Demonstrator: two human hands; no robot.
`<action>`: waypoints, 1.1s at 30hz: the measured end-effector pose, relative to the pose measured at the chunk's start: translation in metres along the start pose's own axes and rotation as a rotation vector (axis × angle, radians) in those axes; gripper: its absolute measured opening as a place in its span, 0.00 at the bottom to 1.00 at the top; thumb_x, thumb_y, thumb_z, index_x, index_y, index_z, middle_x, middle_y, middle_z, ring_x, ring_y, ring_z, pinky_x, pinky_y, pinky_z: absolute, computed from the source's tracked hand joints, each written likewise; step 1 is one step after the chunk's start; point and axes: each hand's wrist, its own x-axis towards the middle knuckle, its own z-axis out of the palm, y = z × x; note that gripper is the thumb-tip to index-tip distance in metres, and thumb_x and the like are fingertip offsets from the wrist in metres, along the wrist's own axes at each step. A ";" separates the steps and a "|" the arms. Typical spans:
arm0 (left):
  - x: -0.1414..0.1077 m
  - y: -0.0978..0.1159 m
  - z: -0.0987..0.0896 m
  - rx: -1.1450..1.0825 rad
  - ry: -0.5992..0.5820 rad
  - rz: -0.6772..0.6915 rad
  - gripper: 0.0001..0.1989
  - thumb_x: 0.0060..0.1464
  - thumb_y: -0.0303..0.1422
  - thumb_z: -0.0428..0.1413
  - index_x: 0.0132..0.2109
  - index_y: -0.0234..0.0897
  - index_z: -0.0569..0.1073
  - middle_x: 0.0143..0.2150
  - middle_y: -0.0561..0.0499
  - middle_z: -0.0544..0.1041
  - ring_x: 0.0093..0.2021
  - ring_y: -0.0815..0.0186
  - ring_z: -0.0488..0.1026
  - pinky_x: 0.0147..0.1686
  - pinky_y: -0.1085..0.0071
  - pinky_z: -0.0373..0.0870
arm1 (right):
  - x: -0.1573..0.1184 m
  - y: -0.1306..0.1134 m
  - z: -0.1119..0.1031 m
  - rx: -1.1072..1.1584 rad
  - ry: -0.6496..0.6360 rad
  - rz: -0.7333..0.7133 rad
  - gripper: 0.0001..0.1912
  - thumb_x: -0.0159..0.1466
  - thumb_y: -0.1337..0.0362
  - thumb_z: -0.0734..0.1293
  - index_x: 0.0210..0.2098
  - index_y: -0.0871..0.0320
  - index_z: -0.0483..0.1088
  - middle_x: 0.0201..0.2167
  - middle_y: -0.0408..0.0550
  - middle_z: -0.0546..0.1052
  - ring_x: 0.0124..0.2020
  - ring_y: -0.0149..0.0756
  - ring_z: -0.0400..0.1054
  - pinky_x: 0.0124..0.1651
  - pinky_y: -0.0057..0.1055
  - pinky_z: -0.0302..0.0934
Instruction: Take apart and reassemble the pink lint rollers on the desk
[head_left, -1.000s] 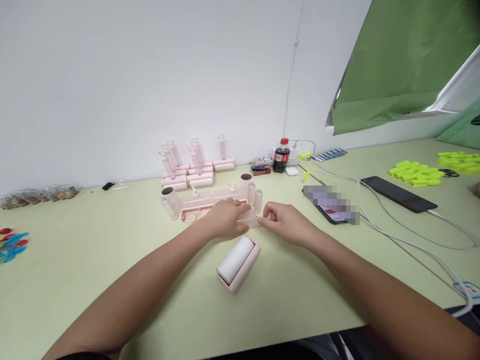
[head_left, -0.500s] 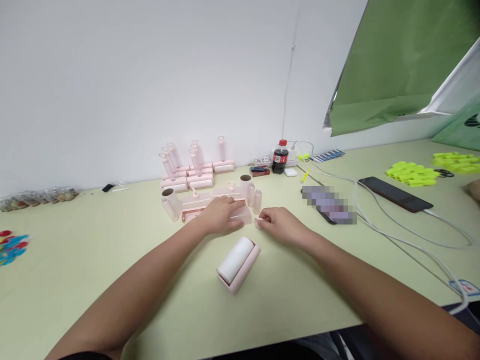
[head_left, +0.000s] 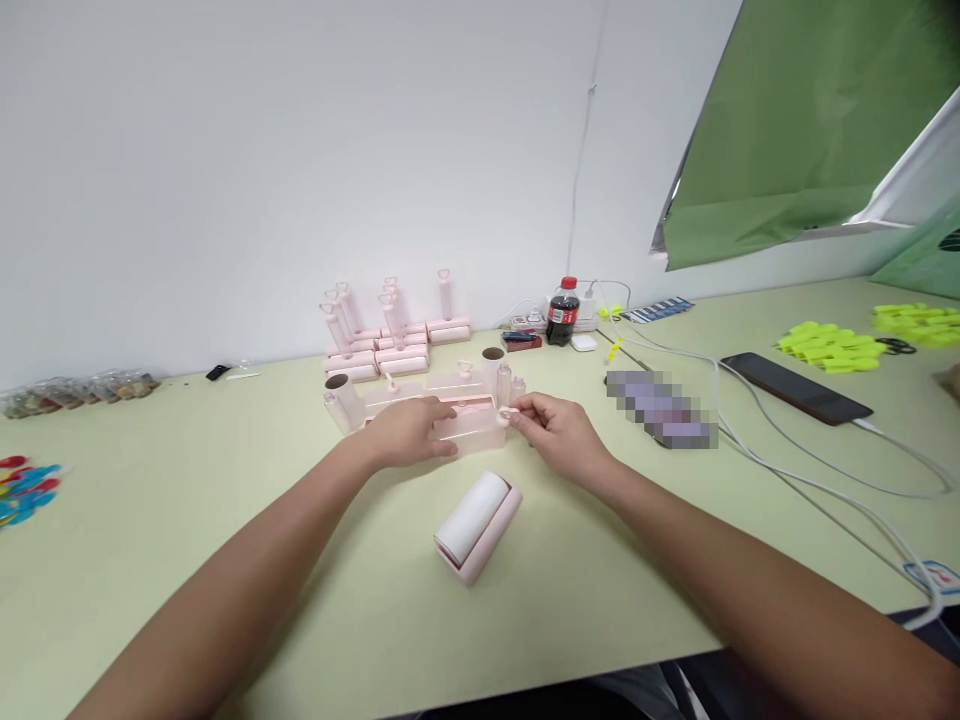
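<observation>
My left hand (head_left: 411, 432) reaches over the clear pink boxes with its thumb and fingers apart, near a translucent pink box (head_left: 471, 432). Right of that box, my right hand (head_left: 559, 432) pinches a small pale pink piece (head_left: 505, 416), whose exact shape is hard to make out. Small clear pink cylinders (head_left: 504, 384) stand just behind my right fingertips. Closer to me lies a lint roller head (head_left: 478, 528), a white roll in a pink holder, touched by neither hand. Cardboard-cored tubes stand at the left (head_left: 343, 402) and right (head_left: 493, 370) of the boxes.
Several lint rollers with upright heart-topped handles (head_left: 393, 322) stand against the wall. To their right are a cola bottle (head_left: 562, 314), a power strip and a white case (head_left: 583, 343). Phones (head_left: 796, 388), cables and yellow-green pieces (head_left: 829, 347) occupy the right side.
My left hand has drawn back leftward, uncovering more of the box. My right hand has moved slightly up with the small pink piece, closer to the box's right end.
</observation>
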 end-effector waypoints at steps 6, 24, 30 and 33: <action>-0.001 0.009 0.003 0.005 -0.028 0.036 0.24 0.52 0.43 0.56 0.55 0.42 0.70 0.53 0.49 0.75 0.48 0.56 0.73 0.41 0.65 0.69 | 0.008 0.002 0.011 -0.053 -0.010 -0.056 0.10 0.61 0.61 0.64 0.37 0.57 0.76 0.28 0.44 0.78 0.28 0.33 0.68 0.30 0.27 0.56; 0.009 0.004 -0.001 -0.028 -0.048 -0.046 0.27 0.49 0.44 0.56 0.57 0.42 0.69 0.52 0.48 0.75 0.47 0.56 0.74 0.39 0.66 0.69 | 0.012 0.011 0.018 -0.040 -0.125 -0.019 0.14 0.62 0.58 0.62 0.37 0.58 0.76 0.21 0.40 0.70 0.23 0.30 0.60 0.27 0.26 0.51; 0.009 0.000 0.000 -0.038 -0.043 -0.040 0.28 0.48 0.45 0.57 0.56 0.42 0.70 0.51 0.48 0.76 0.46 0.56 0.74 0.39 0.65 0.69 | 0.009 0.012 0.017 -0.001 -0.102 0.039 0.19 0.60 0.58 0.62 0.45 0.59 0.76 0.23 0.41 0.71 0.24 0.32 0.62 0.28 0.27 0.54; 0.011 -0.002 -0.005 -0.044 -0.040 -0.025 0.25 0.50 0.47 0.55 0.54 0.43 0.71 0.50 0.48 0.76 0.46 0.55 0.74 0.39 0.66 0.69 | 0.008 0.011 0.013 0.041 -0.030 0.063 0.17 0.59 0.58 0.63 0.42 0.59 0.77 0.22 0.41 0.70 0.24 0.31 0.61 0.28 0.28 0.54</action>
